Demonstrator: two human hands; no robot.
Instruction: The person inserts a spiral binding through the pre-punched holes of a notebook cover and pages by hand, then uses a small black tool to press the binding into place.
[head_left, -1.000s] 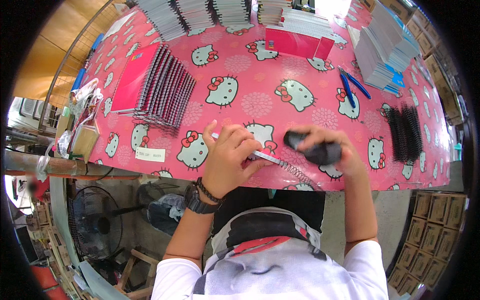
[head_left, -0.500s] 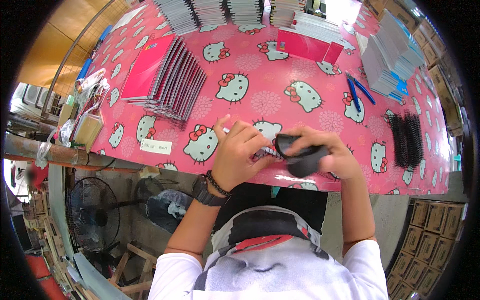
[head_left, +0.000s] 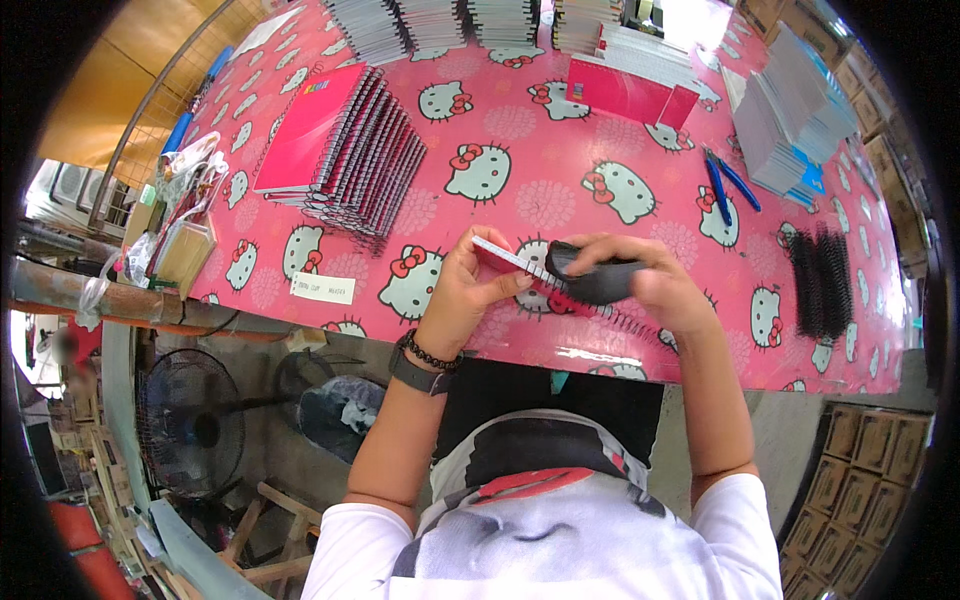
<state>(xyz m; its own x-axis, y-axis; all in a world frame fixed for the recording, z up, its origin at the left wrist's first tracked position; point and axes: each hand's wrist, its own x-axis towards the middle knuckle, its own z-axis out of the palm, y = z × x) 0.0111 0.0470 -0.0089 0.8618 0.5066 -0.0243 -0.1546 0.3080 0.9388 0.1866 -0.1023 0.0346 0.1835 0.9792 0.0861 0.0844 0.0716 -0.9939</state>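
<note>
"What have your hands got?"
"My left hand (head_left: 462,298) pinches the small notebook (head_left: 497,253); my right hand (head_left: 672,292) curls round a black tool (head_left: 602,284), the coil (head_left: 632,323) trailing beneath. I'm threading it, I'd judge."
"Next?"
"Probably steady turning; the pliers (head_left: 718,190) lie beyond my right hand."

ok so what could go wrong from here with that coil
The coil trails beyond the red booklet, so it might snag or bend. The right hand holds a dark object close to the coil; a slip could deform it. If the left hand loosens, the booklet could shift.
</note>
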